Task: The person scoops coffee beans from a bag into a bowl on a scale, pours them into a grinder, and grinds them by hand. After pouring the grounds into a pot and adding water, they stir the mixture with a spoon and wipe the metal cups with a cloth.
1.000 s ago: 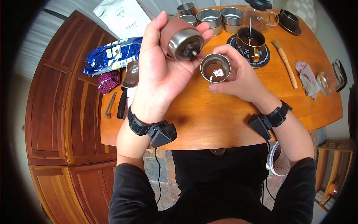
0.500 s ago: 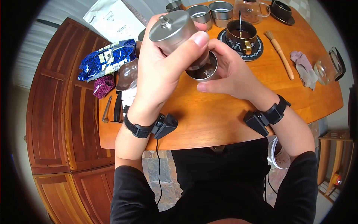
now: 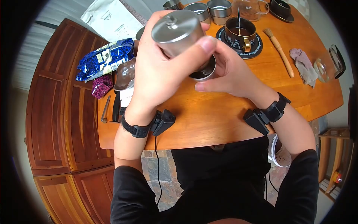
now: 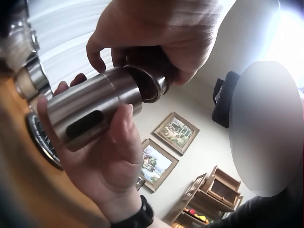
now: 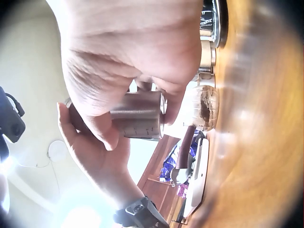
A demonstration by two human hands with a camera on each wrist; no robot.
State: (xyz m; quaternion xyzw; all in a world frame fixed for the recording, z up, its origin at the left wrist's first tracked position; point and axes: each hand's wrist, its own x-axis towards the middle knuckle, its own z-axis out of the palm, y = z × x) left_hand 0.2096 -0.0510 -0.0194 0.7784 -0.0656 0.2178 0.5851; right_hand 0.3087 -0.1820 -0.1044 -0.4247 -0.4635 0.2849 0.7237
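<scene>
Across a glossy orange-brown wooden table (image 3: 209,127), backed by a pale curtain (image 3: 56,16), we find a crowded work surface. A white printed pouch (image 3: 112,22) and a shiny blue patterned packet (image 3: 108,59) lie at the upper left of the frame; a dark cup with a gold handle (image 3: 233,43) sits at the upper right, beside a wooden-handled brush (image 3: 283,59) and a pinkish-grey cloth (image 3: 304,67).

At upper centre, the left hand (image 3: 156,76) grips a brown cylinder with a brushed-steel top (image 3: 179,33), its fingers wrapped around the body and the knobbed top facing up. Just below it and to the right, the right hand (image 3: 231,72) holds a round steel cup with a dark oval window (image 4: 95,97), its fingers and thumb curled around the wall. Both pieces are off the table.

From the left wrist's view, we see the cylinder's open lower rim close to the cup's mouth, tilted against it. By our judgement the two parts are brought together but not seated squarely; lining up the rims and closing the joint are not yet done. Whether the rims touch, we cannot tell.
</scene>
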